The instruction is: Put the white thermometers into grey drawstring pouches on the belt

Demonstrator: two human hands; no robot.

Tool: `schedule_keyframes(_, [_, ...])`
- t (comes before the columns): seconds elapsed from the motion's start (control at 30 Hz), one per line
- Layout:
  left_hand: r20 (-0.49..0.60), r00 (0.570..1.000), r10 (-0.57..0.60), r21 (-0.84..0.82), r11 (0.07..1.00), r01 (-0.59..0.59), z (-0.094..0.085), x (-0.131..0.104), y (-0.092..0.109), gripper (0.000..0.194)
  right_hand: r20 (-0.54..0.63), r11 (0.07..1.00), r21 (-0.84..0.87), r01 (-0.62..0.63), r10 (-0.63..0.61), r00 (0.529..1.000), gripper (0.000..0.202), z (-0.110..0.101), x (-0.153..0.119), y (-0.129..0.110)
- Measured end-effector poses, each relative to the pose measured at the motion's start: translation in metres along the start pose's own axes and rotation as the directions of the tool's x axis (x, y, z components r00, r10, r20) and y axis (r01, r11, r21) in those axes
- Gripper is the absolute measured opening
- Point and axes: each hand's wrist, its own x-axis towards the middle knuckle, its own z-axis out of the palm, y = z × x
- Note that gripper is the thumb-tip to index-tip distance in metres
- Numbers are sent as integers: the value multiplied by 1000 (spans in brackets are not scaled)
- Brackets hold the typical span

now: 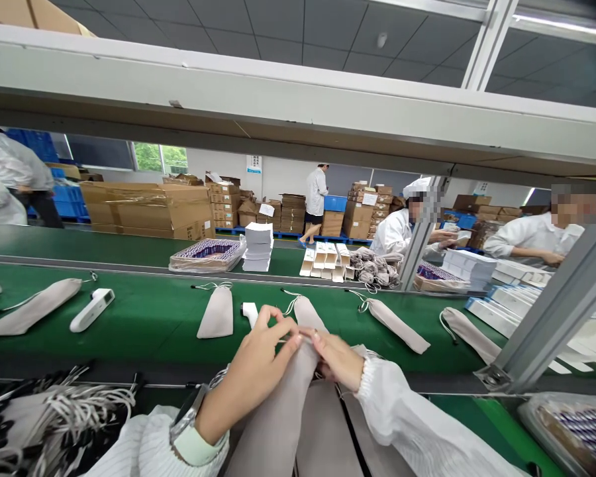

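Note:
Just in front of me, a grey drawstring pouch (285,407) hangs with its upper end between both hands. My left hand (261,361), with a watch on the wrist, pinches the pouch's top edge between thumb and fingers. Against the other side of that edge, my right hand (342,361) is closed on the cloth, its lower fingers partly hidden. More grey pouches (322,430) lie below my hands. Beyond my fingertips, another drawstring pouch (308,313) rests on the green belt (153,324), beside a white handheld device (249,311) partly covered by my left hand.
Pouches (217,313) and a white device (93,310) are spaced along the belt. A pile of corded pouches (44,424) sits lower left. A slanted metal post (551,298) stands right, under an overhead shelf (278,86). Co-workers (397,228) sit across the line.

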Motion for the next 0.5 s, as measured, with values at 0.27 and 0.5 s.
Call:
schedule_keyframes(0.27, [412, 910, -46, -258, 952, 164, -29, -27, 32, 40, -609, 896, -431, 108, -377, 697, 41, -70, 11, 7])
schedule_keyframes(0.5, [111, 993, 46, -526, 850, 19, -11, -25, 41, 32, 341, 941, 109, 320, -338, 877, 44, -4, -6, -14])
